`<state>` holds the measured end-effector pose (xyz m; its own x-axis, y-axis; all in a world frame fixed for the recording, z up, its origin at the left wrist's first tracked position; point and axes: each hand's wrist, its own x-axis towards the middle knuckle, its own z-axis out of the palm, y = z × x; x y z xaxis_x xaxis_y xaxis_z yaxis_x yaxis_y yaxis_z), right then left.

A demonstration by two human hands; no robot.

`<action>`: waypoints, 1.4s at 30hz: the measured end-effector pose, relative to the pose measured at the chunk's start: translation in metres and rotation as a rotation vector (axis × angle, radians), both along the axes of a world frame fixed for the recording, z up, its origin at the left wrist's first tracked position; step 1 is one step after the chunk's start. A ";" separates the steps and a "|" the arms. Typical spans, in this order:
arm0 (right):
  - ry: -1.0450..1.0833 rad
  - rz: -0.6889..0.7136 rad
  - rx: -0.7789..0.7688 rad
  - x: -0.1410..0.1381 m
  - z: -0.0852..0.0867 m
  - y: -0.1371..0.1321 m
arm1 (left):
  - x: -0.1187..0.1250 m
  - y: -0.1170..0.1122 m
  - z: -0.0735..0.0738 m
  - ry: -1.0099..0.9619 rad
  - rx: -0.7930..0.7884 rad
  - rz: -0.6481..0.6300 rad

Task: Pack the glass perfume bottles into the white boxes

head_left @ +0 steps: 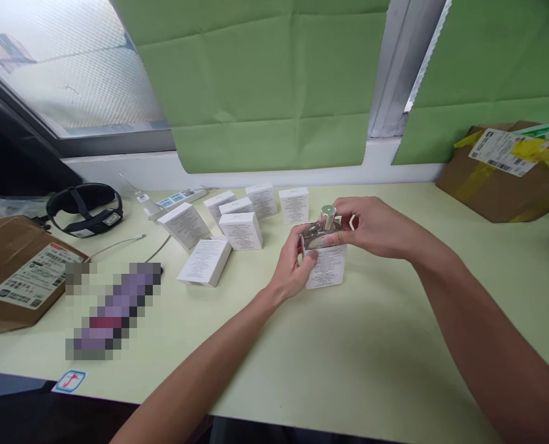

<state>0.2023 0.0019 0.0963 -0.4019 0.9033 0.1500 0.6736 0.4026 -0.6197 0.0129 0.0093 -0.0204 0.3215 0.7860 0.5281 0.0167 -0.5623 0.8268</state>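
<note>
A small white box (326, 266) stands upright on the pale green table (358, 345), near its middle. My left hand (290, 265) grips the box's left side with its fingers wrapped round it. A glass bottle (318, 234) with a silver cap (328, 216) sits in the box's open top, about half of it showing. My right hand (376, 225) pinches the bottle's upper part from the right. Behind and to the left, several similar white boxes (241, 229) stand or lie on the table.
A brown parcel (506, 169) with labels sits at the back right, another cardboard parcel (15, 271) at the left edge. A black headband device (86, 208), a white power strip (177, 200) and a cable lie at the back left. A blurred object (112, 308) lies front left.
</note>
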 end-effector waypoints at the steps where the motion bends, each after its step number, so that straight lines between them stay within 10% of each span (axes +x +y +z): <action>1: -0.014 0.000 -0.004 0.000 0.000 0.000 | 0.001 -0.001 0.000 0.011 0.002 0.012; 18: -0.220 -0.001 -0.010 0.003 0.019 -0.023 | 0.000 -0.004 0.001 0.188 0.143 0.001; 42: -0.547 0.082 -0.021 -0.008 -0.010 -0.020 | 0.005 -0.009 -0.009 0.122 0.338 -0.019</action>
<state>0.1939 -0.0184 0.0868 -0.4853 0.8663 -0.1179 0.8666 0.4588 -0.1963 0.0181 -0.0001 -0.0293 0.4114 0.5670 0.7136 0.0908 -0.8046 0.5869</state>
